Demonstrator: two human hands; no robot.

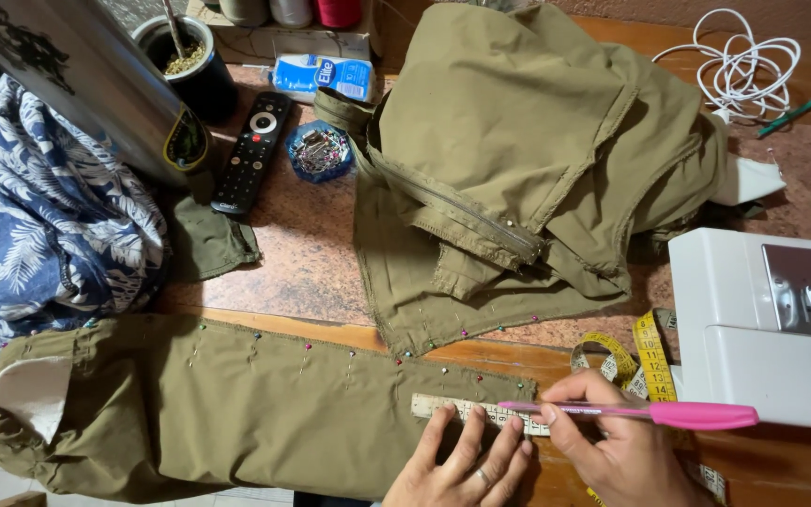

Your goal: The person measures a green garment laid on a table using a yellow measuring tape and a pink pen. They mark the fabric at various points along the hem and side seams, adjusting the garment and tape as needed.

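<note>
Two hands at the hem edge — left (pixel 462 465) fingers flat on ruler (pixel 471 410), right (pixel 626 441) grasping pink pen (pixel 650 412).

A folded garment (pixel 237 413) lay along the near edge of the table (pixel 302 253), pins in its far edge. A ruler (pixel 466 411) rested on the garment's right end, under the left hand (pixel 466 465); the right hand (pixel 612 441) held a pen (pixel 640 411) across it. A tape measure (pixel 645 357) lay just behind. A sewing machine (pixel 762 319) stood at the right edge, a second garment (pixel 518 160) at the middle, a pin dish (pixel 319 150) and remote control (pixel 251 150) to its left.
</note>
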